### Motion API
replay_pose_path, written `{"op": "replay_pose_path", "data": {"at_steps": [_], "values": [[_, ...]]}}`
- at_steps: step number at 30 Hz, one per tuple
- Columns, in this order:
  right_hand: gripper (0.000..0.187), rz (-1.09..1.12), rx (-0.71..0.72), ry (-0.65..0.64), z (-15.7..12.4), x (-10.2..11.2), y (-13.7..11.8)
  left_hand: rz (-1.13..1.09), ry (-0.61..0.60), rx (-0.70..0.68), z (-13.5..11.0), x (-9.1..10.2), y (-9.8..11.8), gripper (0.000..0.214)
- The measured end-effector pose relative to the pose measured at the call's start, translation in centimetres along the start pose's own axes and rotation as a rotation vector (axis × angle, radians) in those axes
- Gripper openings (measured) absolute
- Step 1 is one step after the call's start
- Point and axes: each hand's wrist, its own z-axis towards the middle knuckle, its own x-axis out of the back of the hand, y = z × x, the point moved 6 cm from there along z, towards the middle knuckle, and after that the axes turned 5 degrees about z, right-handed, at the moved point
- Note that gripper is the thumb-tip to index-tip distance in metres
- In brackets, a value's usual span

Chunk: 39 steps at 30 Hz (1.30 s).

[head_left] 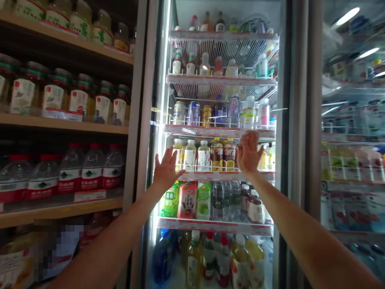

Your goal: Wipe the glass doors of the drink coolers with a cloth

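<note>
The left hand and right hand are raised well apart from each other, both with fingers spread and nothing visible in them. The right one is blurred and higher. I cannot tell whether either touches anything.

Both are before a tall drinks cooler, across its middle shelf. At that shelf's left end, just beside the left hand in view, is a yellow bottle, then two white-labelled bottles. Two dark bottles with yellow caps come next, near the right hand; past it, towards the right end, are pale yellow bottles.

The shelf below holds, from its left end, a green bottle, a red bottle, a second green bottle, clear bottles and, near its right end, white-lidded jars. Larger bottles stand at the bottom. Above the hands, cans line the next shelf's front edge.

Left of the cooler, wooden shelves carry jars and, lower, red-capped water bottles. Right of it, more drinks show behind glass with light reflections.
</note>
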Motion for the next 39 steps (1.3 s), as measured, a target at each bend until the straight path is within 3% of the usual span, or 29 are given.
{"op": "replay_pose_path", "data": {"at_steps": [4, 7, 10, 15, 18, 21, 24, 27, 30, 32, 34, 37, 39], "values": [[0.044, 0.023, 0.468, -0.156, -2.0, -2.2, -8.2, 0.031, 0.003, -0.018, 0.0, 0.0, -0.2, 0.067], [0.043, 0.041, 0.690, -0.239, -3.5, -2.4, -9.7, 0.036, 0.026, -0.026, 0.0, 0.2, -0.3, 0.066], [0.043, 0.021, 0.565, -0.212, -2.5, -1.4, -5.9, 0.035, 0.045, -0.027, 0.3, 0.3, -0.6, 0.068], [0.051, -0.034, -0.008, -0.003, 1.3, 1.7, 4.1, -0.002, 0.023, -0.033, 1.1, 0.6, -0.9, 0.075], [0.054, -0.023, -0.224, 0.057, 2.8, 2.5, 6.0, -0.019, -0.007, -0.001, 1.3, 0.9, -0.9, 0.076], [0.052, 0.006, -0.156, 0.004, 3.9, 1.3, 2.7, -0.041, -0.057, 0.018, 1.4, 1.1, -0.7, 0.077], [0.049, 0.072, 0.135, -0.124, 3.8, -1.4, -4.5, -0.060, -0.083, 0.019, 1.3, 0.8, -0.4, 0.078], [0.045, 0.180, 0.415, -0.237, 1.6, -3.6, -11.8, -0.082, -0.064, 0.008, 0.7, 0.1, -0.3, 0.079], [0.041, 0.263, 0.631, -0.357, -1.5, -4.6, -16.4, -0.083, -0.052, 0.010, -0.6, -0.6, -0.7, 0.080], [0.040, 0.276, 0.729, -0.433, -2.9, -4.8, -17.1, -0.072, -0.062, 0.029, -1.6, -1.0, -1.4, 0.080], [0.040, 0.237, 0.710, -0.439, -2.8, -4.6, -15.7, -0.067, -0.075, 0.045, -2.4, -1.3, -2.3, 0.080], [0.047, 0.151, 0.465, -0.283, 0.4, -3.6, -10.9, -0.079, -0.074, 0.053, -3.4, -1.7, -3.6, 0.081], [0.051, 0.109, 0.226, -0.135, 3.2, -2.8, -7.4, -0.082, -0.063, 0.027, -3.9, -2.0, -4.3, 0.079]]}}
